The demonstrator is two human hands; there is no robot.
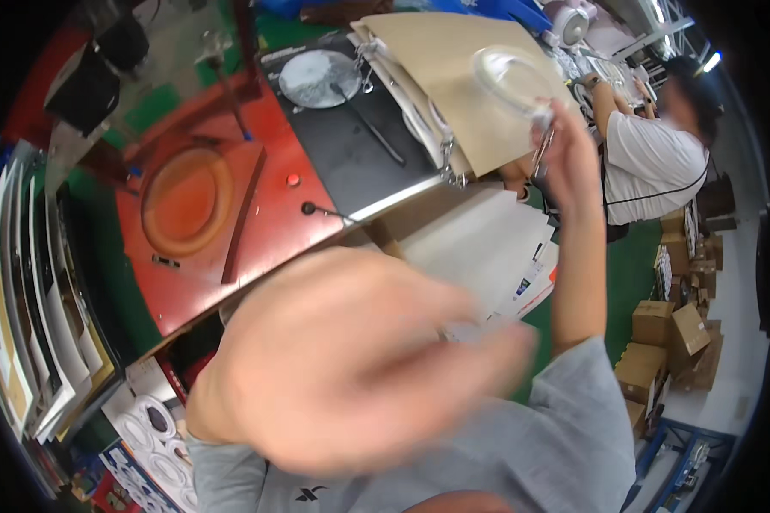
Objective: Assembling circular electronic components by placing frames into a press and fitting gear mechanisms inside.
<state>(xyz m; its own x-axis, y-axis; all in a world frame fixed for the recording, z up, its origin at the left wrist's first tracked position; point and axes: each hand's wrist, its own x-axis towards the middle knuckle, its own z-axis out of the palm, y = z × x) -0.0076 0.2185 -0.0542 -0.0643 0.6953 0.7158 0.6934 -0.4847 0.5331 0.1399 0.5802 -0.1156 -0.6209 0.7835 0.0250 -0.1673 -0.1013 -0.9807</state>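
My left hand (pixel 342 359) fills the middle of the view, raised close to the camera. It is smeared by motion, so I cannot tell how its fingers lie or whether they hold anything. Farther off to the right, my right hand (pixel 570 162) is lifted with bent fingers around a thin shiny metal tool (pixel 542 152), whose exact kind is unclear. A clear round plastic piece (pixel 515 81) shows just beyond its fingertips, in front of brown cardboard sheets (pixel 440 68); whether the fingers touch it I cannot tell.
A red machine table (pixel 291 214) with an orange ring (pixel 188 201) stands left. On its black section lies a whitish disc (pixel 319 79) beside a black rod (pixel 369 126). Metal chains (pixel 447 154) hang by the cardboard. A person in white (pixel 654 162) works at right, near stacked boxes (pixel 646 368).
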